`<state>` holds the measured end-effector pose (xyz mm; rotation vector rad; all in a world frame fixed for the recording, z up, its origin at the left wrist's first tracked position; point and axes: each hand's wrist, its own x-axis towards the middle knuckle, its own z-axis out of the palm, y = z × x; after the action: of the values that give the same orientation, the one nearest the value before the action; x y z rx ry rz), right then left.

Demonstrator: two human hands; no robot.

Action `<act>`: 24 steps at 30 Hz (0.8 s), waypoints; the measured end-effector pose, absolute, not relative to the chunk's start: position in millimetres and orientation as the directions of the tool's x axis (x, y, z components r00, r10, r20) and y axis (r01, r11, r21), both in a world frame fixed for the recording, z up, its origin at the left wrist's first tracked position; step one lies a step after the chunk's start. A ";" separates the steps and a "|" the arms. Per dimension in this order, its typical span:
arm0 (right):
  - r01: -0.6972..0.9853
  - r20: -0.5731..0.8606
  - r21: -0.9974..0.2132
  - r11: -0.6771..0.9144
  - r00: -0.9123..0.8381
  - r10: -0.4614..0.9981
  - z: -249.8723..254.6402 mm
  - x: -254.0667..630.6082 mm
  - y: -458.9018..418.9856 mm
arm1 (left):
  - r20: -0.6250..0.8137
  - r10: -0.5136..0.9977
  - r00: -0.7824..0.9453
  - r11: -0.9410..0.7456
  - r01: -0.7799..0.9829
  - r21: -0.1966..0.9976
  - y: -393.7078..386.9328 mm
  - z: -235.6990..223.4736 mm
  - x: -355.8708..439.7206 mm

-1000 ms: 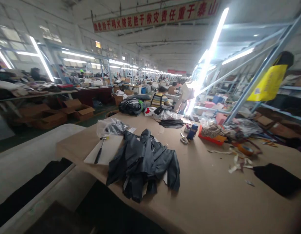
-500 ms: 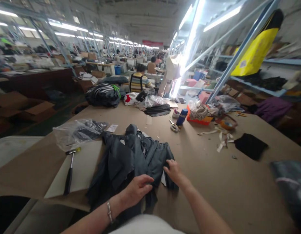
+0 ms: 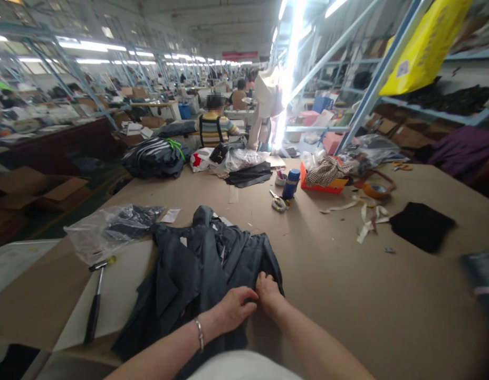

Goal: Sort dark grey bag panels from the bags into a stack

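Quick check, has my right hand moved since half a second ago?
Yes. Your right hand has shifted left and a little towards you, judged against the scissors lying on the table.

Bare brown tabletop (image 3: 323, 306) to the right of the right hand (image 3: 269, 291) gives it the widest passage, up to the black cloth piece (image 3: 422, 227) and the pale strips (image 3: 363, 232). Ahead of the dark garment (image 3: 208, 264), a lane runs as far as the scissors (image 3: 279, 205); the upright blue bottle (image 3: 291, 184) and orange tray (image 3: 325, 188) stand behind them. Leftward, the garment's folds lie in the way of the left hand (image 3: 235, 307), then the hammer (image 3: 93, 316) and plastic bag (image 3: 109, 232). Little room separates the hands.
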<state>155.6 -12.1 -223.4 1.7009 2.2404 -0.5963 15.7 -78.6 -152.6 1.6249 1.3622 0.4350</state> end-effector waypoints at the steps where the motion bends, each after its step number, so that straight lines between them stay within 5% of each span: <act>1: 0.958 -0.441 -0.185 0.218 -0.280 0.853 -218.4 165.7 -5.9 | -0.284 0.903 0.321 0.053 0.574 0.817 -77.0 -153.4 16.4; 8: 0.948 -0.379 -0.296 0.118 -0.230 0.896 -141.6 287.0 31.7 | -0.246 0.920 0.306 0.028 0.573 0.819 -68.7 -142.5 5.7; 15: 0.700 -0.358 -0.664 0.262 -0.606 0.711 -23.6 322.4 10.5 | 0.212 0.879 0.427 -0.405 0.435 0.804 -35.4 -80.6 40.2; 18: 0.703 -0.402 -0.643 0.304 -0.648 0.646 -1.0 310.4 11.6 | 0.082 0.834 0.545 -0.382 0.465 0.799 -31.1 -71.8 60.5; 20: 0.700 -0.332 -0.596 0.393 -0.661 0.673 4.6 302.8 17.1 | -0.079 0.842 0.534 -0.222 0.475 0.851 -32.2 -75.2 66.5; 24: 0.719 0.185 -0.521 0.459 -0.430 0.884 -0.8 290.3 21.1 | -0.303 0.908 0.290 0.228 0.265 0.937 -32.1 -83.9 60.5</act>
<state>290.3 21.1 -0.8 1.7870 3.0358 -0.6829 60.5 -32.1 -83.9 1.3000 1.2333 0.6485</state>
